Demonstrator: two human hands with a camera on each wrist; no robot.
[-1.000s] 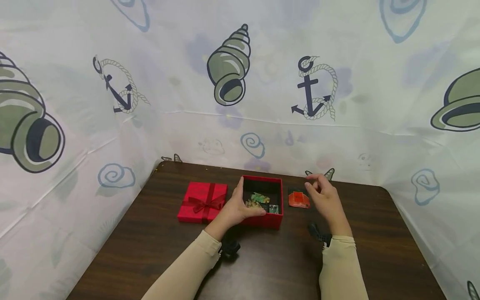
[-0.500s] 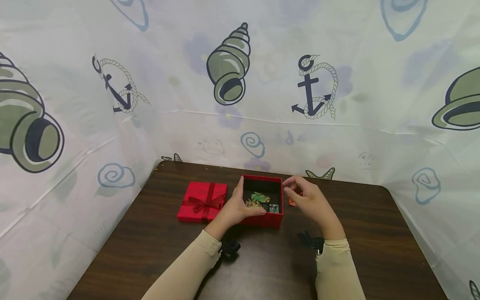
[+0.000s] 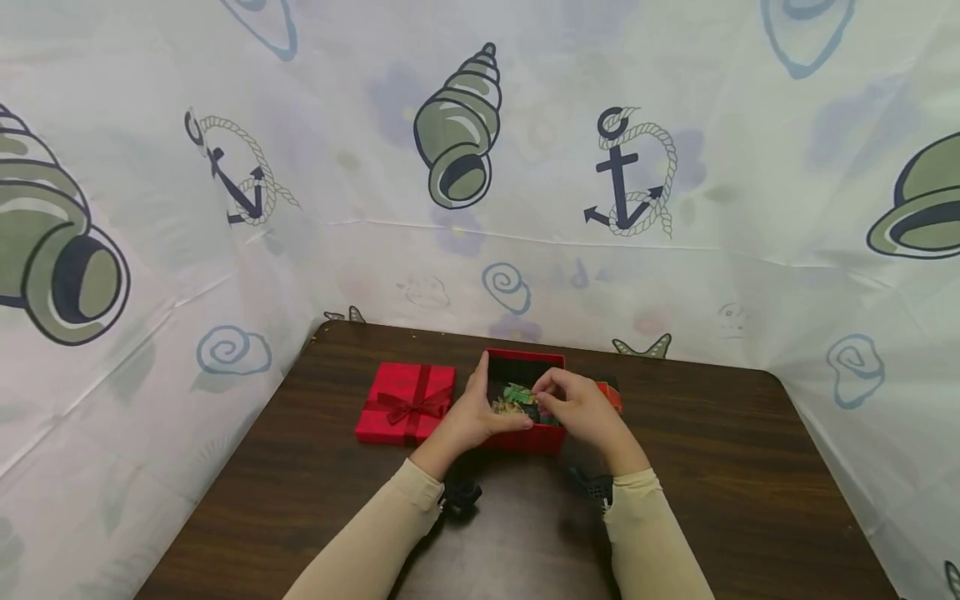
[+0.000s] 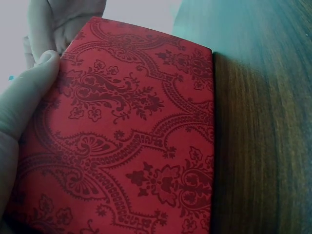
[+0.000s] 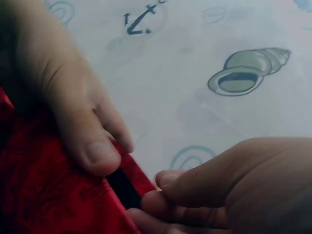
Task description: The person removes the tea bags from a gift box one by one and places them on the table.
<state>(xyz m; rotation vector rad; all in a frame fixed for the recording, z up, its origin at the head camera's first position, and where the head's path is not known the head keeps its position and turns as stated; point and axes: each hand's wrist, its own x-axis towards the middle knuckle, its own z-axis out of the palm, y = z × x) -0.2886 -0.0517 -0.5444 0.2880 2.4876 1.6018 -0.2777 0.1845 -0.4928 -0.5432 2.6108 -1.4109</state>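
Observation:
A red box [image 3: 542, 442] with a dark inside stands uncovered on the table. My left hand [image 3: 471, 414] grips its left side, thumb along the front wall and fingers at the left edge. In the left wrist view the box's patterned outer wall [image 4: 122, 107] fills much of the picture. Inside lie a small green packet [image 3: 517, 393] and a tan, crinkled-looking item [image 3: 507, 407]. My right hand [image 3: 591, 412] reaches over the right rim, fingertips beside the green packet. In the right wrist view its bent fingers [image 5: 158, 202] show no held item; the fingertips are partly hidden.
To the left lies the red lid [image 3: 397, 402] with a dark red ribbon bow. An orange packet [image 3: 612, 397] lies right of the box, partly behind my right hand. All stand on a dark wooden table [image 3: 750, 483], with a printed curtain [image 3: 360, 167] behind.
My right hand has moved left, from above the orange packet to over the box's right rim, fingertips now inside. The left hand and the box have stayed in place.

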